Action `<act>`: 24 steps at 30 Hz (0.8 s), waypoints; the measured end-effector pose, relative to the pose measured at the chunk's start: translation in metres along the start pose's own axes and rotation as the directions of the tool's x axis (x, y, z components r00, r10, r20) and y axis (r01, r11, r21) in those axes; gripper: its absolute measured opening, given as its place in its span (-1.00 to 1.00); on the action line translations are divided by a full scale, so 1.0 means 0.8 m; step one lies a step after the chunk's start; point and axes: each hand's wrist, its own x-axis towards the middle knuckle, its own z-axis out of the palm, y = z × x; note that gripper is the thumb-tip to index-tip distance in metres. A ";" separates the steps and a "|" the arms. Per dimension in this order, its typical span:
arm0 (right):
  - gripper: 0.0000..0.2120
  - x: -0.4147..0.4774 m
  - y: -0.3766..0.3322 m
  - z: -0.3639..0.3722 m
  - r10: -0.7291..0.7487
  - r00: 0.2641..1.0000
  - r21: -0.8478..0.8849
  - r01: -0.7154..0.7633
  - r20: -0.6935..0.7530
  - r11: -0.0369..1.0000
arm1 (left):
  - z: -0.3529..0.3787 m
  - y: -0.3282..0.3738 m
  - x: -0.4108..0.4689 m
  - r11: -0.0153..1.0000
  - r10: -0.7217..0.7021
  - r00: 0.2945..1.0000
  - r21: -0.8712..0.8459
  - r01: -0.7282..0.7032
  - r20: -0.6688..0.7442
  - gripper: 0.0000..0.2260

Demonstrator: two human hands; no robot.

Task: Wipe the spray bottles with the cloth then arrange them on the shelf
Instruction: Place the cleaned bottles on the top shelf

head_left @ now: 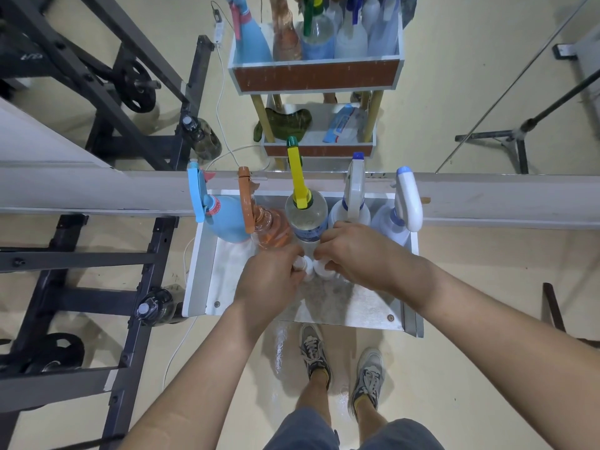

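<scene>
- My left hand (269,280) and right hand (354,254) meet knuckle to knuckle over the near middle of the white-walled shelf tray with a grey metal floor (360,308).
- My left fingers curl around the left small white plastic bottle (300,264). My right fingers pinch the right small white plastic bottle (324,271). Much of both is hidden, so their exact shape is unclear.
- The two bottles touch side by side between my fingertips. They seem to stand upright, their long axes pointing up toward me.
- Just beyond my fingertips, a row of five spray bottles runs left to right. They are the blue plastic spray bottle (227,222), the clear orange-tinted spray bottle (272,233), the clear bottle with a yellow trigger (306,212), the translucent white bottle with a blue nozzle (350,211) and the white spray bottle with a pale blue tip (397,219).
- The yellow-triggered one is straight ahead of my fingers.
- Neither hand is nearer, and no cloth shows in either.
</scene>
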 end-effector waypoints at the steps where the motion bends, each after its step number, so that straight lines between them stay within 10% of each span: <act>1: -0.84 0.000 0.000 0.002 0.015 1.000 -0.013 -0.014 0.011 1.000 | 0.001 0.000 0.000 1.000 -0.005 1.000 -0.009 0.005 -0.006 -0.91; 8: -0.56 -0.030 -0.002 -0.006 0.225 0.972 0.217 -0.206 -0.063 0.954 | 0.015 -0.006 -0.003 0.992 -0.057 0.997 -0.112 0.052 -0.043 -0.72; 20: -0.75 -0.147 -0.009 0.024 0.657 0.632 0.513 -0.436 -0.411 0.740 | 0.036 0.008 0.004 0.821 -0.231 0.968 -0.514 0.249 0.100 -0.54; 24: -0.43 -0.155 0.011 0.047 0.757 0.623 0.534 -0.579 -0.197 0.616 | 0.036 0.003 0.016 0.776 -0.139 0.977 -0.594 0.210 0.164 -0.59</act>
